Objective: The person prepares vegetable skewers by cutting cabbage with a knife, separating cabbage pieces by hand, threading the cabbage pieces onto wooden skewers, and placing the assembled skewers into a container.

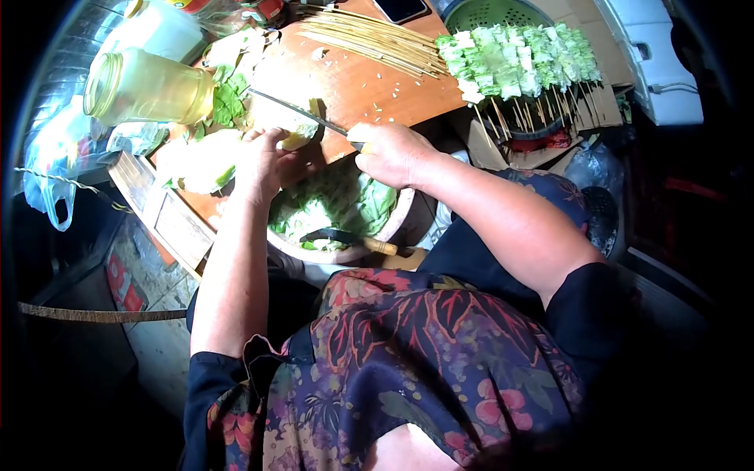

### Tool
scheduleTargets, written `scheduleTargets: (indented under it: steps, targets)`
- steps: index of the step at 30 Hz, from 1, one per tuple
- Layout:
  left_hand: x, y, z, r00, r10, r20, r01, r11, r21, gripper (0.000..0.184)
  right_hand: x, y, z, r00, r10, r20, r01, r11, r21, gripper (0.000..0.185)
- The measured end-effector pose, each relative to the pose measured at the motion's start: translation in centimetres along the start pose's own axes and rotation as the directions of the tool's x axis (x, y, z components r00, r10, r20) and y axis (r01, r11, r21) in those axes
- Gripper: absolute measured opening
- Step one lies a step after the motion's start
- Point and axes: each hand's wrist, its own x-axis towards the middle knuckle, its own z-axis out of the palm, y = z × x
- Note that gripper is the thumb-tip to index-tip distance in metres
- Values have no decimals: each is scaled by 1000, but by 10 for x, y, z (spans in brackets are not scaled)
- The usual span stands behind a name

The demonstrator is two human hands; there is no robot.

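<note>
My right hand (393, 155) is closed around the handle of a knife (294, 107), whose long blade points up and left over the table. Beneath the blade lies a pale piece of cabbage (300, 135), and the curled fingers of my left hand (264, 161) rest on it. Left of that hand is more pale cabbage (208, 161) at the table's edge, partly washed out by glare. Below both hands, a round basin (404, 216) contains loose green leaves (334, 206). A second blade with a wooden handle (380, 246) lies across its near rim.
Bare wooden skewers (369, 41) lie on the orange tabletop (416, 100). Skewered cabbage pieces (518, 59) rest on a green colander (499, 12) at right. A jar of yellowish liquid (149, 88) lies at left, above a plastic bag (56, 177). A phone (400, 8) sits at the back.
</note>
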Motion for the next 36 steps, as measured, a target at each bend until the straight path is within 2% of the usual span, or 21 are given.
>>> scheduleTargets:
  steps: [8,11,18,20,24,29,31,34,36]
  targets:
    - [7,-11,-8,1000,6,-27,-6,1000,14,22,-24,-24,-9,999,8,31,-11,996,83,41]
    - [6,-11,-6,1000,15,-24,-15,1000,-4,23,-35,-29,-10,998,-66,11,64,993,100,40]
    - [9,-12,-3,998,12,-55,-12,1000,-1,24,-42,-27,-6,995,-30,90,20,994,109,37]
    - [9,-11,-2,998,1,-59,-1,1000,-3,24,-39,-24,-4,993,-53,110,33,985,170,36]
    - [9,-11,-2,996,-5,-88,2,999,-37,21,-31,-32,-8,989,-54,137,42,995,93,35]
    - [8,-9,-3,995,-46,-84,39,996,-80,22,-23,-41,-13,980,-11,196,-15,991,130,32]
    - [5,-5,-2,997,-70,-36,69,997,-28,25,-19,-43,-12,978,2,209,-29,992,126,31]
    - [5,-2,0,990,-120,-70,120,993,-10,24,-9,-43,-5,982,0,187,-17,996,91,29]
    - [9,-7,-3,994,-101,-49,100,995,-17,25,-1,-43,-1,983,22,183,-46,990,132,24]
